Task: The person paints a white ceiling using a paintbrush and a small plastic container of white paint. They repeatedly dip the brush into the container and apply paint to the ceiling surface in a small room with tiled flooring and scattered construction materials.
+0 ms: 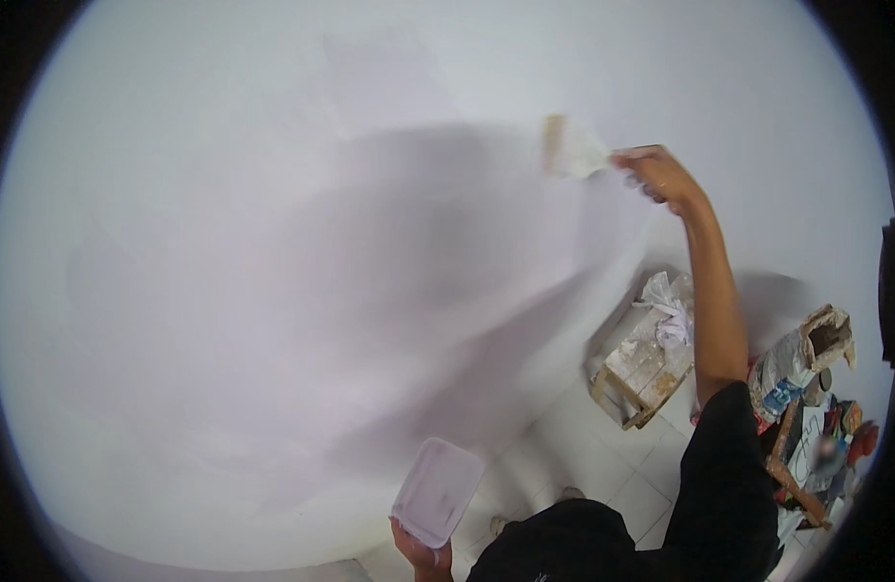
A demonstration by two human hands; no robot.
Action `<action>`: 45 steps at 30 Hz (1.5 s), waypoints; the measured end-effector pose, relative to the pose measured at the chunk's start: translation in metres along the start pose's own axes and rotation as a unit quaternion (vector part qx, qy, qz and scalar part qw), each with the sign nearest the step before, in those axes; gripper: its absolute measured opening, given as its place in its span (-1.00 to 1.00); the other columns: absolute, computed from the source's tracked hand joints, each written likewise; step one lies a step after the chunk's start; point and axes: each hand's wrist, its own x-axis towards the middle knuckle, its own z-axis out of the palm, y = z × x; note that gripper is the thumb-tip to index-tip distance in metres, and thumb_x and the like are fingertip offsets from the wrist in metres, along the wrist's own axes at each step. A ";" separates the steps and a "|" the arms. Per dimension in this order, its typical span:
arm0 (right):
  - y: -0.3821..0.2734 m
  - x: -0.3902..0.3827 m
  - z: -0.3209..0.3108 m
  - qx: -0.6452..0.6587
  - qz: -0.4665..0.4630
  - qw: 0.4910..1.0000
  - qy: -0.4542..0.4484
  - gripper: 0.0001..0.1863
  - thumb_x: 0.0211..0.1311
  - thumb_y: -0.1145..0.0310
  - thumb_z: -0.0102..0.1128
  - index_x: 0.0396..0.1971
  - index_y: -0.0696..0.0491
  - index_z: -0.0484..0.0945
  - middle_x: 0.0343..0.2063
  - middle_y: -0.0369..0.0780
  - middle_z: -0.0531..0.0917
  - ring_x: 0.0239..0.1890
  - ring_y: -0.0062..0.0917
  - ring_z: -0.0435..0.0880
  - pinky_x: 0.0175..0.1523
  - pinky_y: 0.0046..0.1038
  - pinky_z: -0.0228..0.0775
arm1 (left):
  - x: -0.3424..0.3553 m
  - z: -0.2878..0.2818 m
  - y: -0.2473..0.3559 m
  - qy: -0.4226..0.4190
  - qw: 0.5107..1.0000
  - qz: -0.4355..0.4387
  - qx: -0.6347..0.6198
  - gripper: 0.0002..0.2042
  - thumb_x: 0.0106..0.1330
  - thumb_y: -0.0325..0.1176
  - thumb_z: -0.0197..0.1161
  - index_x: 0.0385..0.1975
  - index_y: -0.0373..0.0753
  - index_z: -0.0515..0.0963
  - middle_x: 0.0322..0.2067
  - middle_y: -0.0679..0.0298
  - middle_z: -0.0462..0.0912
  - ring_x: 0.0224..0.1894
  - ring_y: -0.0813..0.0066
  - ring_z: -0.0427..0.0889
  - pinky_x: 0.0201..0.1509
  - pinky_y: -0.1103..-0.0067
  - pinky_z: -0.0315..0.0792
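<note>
My right hand [651,175] is raised at the end of an outstretched arm, its fingers closed round the handle of a wide flat paintbrush [575,147]. The brush has tan bristles pointing left and a whitish, paint-smeared body. It is in front of the pale wall [224,242]; whether the bristles touch it I cannot tell. Low in the view, my left hand [423,551] grips the near end of a shallow rectangular pale-lilac plastic tray [439,490], its inside coated in similar pale paint. Patches of slightly different lilac tone show on the wall.
A worn wooden crate [646,378] with a crumpled plastic bag [668,306] on it stands on the tiled floor [612,466] by the wall. An opened sack [806,349] and a cluttered wooden stand [797,485] are at the right. A dark object [892,291] is at the far right edge.
</note>
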 end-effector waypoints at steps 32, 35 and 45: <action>-0.050 -0.104 0.091 -0.113 -0.310 0.943 -0.042 -0.83 0.23 0.34 0.17 -0.28 0.08 0.66 -0.63 -0.05 0.57 -0.61 -0.28 0.49 -0.37 -0.37 0.40 | 0.007 0.018 -0.001 -0.078 0.978 -0.088 -0.173 -0.48 0.48 -0.01 -0.30 0.23 -0.27 0.23 0.22 0.06 0.31 0.26 0.04 0.30 0.31 0.07 0.22; -0.023 -0.055 0.060 0.041 -0.220 0.970 -0.095 -0.77 0.23 0.27 0.23 -0.31 0.13 0.67 -0.66 -0.22 0.48 -0.58 -0.67 0.33 -0.39 -0.55 0.32 | 0.008 0.026 0.003 -0.087 0.973 -0.103 -0.187 -0.48 0.48 -0.02 -0.30 0.24 -0.27 0.22 0.22 0.05 0.31 0.26 0.03 0.30 0.30 0.07 0.23; -0.037 -0.066 0.089 -0.222 -0.219 0.942 0.122 -0.81 0.16 0.38 0.15 -0.28 0.11 0.64 -0.44 0.06 0.62 -0.39 -0.02 0.60 -0.18 -0.13 0.46 | 0.009 0.025 -0.005 -0.094 0.979 -0.090 -0.154 -0.45 0.45 0.01 -0.30 0.26 -0.26 0.22 0.22 0.10 0.36 0.26 0.06 0.34 0.32 0.12 0.19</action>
